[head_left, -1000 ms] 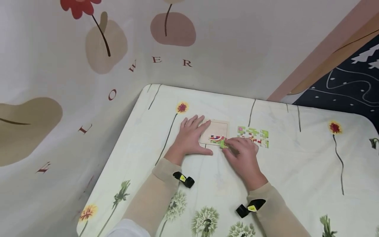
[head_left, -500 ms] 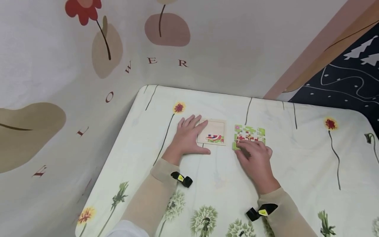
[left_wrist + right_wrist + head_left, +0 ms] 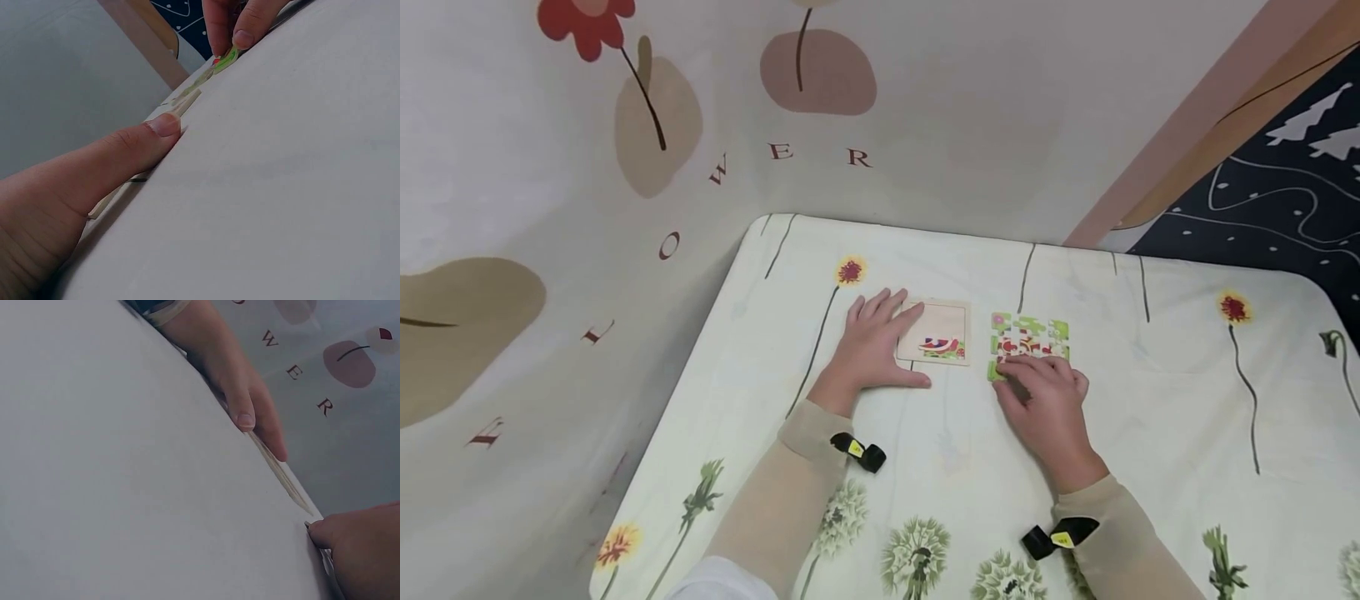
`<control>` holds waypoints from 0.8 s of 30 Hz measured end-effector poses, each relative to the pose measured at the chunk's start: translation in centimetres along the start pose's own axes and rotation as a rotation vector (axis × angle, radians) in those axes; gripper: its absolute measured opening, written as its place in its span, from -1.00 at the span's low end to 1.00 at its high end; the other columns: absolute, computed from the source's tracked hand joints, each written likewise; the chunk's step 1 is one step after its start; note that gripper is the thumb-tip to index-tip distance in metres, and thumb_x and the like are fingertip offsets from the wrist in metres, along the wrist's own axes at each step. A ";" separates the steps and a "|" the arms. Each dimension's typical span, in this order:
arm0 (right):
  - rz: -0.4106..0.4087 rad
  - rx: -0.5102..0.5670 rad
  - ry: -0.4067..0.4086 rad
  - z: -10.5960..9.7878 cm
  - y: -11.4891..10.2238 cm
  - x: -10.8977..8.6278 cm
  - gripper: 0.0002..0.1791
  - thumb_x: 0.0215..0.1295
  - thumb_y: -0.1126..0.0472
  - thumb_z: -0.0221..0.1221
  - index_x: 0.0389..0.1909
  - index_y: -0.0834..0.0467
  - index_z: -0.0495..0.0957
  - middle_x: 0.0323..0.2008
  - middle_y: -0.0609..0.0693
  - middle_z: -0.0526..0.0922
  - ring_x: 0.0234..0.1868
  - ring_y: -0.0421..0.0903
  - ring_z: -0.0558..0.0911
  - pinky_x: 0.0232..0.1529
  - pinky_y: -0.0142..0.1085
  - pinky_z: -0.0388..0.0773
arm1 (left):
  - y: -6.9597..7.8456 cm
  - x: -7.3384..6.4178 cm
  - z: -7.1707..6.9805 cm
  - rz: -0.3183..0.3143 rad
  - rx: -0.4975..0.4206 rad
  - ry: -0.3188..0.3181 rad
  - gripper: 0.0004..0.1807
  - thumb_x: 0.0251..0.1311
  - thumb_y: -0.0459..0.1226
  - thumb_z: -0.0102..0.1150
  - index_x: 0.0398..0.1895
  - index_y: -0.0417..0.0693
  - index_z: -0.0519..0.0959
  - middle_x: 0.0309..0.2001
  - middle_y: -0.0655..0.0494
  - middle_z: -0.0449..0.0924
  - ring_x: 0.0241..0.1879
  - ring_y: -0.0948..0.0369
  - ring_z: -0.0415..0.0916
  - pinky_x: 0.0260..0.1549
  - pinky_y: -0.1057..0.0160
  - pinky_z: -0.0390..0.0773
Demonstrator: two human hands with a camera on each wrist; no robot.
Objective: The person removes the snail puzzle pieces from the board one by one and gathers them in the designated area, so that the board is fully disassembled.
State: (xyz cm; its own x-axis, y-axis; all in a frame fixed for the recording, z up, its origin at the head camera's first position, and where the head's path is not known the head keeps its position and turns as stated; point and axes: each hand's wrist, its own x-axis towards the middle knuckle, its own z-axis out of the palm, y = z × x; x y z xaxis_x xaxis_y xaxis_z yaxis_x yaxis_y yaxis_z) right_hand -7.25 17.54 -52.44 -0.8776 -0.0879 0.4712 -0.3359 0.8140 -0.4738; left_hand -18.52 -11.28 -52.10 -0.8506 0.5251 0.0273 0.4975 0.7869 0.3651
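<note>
My left hand [image 3: 872, 343] rests with fingers spread over the left side of a shallow wooden puzzle tray [image 3: 940, 318], its thumb along the near edge. Colourful puzzle pieces [image 3: 942, 347] lie in the tray's lower right part. To the right, a group of green, red and white puzzle pieces [image 3: 1028, 332] lies on the cloth. At that group's near left corner my right hand [image 3: 1048, 408] pinches a green puzzle piece [image 3: 993, 372] between thumb and finger. The left wrist view shows the green puzzle piece [image 3: 227, 60] tilted at the fingertips. Part of the group is hidden under the right hand.
A flower-printed cloth [image 3: 955, 450] covers the table. Behind and to the left stands a pale printed wall covering [image 3: 970, 125], with a dark panel [image 3: 1270, 192] at the right. Each wrist wears a black strapped camera [image 3: 859, 450].
My right hand has moved right, from the tray's lower right corner with a green piece at its fingertips, to the loose group. The left hand has stayed on the tray.
</note>
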 end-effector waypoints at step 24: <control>0.012 -0.051 0.003 -0.4 -0.7 0.1 -0.86 0.25 0.37 0.45 -0.18 0.18 0.85 -0.02 0.14 0.78 0.09 0.25 0.52 0.01 0.26 0.22 | 0.3 0.0 -0.1 -0.010 0.000 -0.004 0.35 -0.20 0.54 0.44 0.70 0.24 0.24 0.72 0.06 -0.01 0.68 -0.02 -0.17 0.56 -0.26 -0.26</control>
State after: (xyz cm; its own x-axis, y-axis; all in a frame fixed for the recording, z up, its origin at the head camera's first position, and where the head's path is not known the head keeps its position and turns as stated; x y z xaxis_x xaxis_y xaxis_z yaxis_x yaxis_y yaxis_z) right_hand -6.96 17.19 -51.70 -0.8805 -0.0762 0.4679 -0.3074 0.8432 -0.4411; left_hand -18.38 -11.10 -51.89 -0.8550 0.5183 0.0196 0.4887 0.7922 0.3656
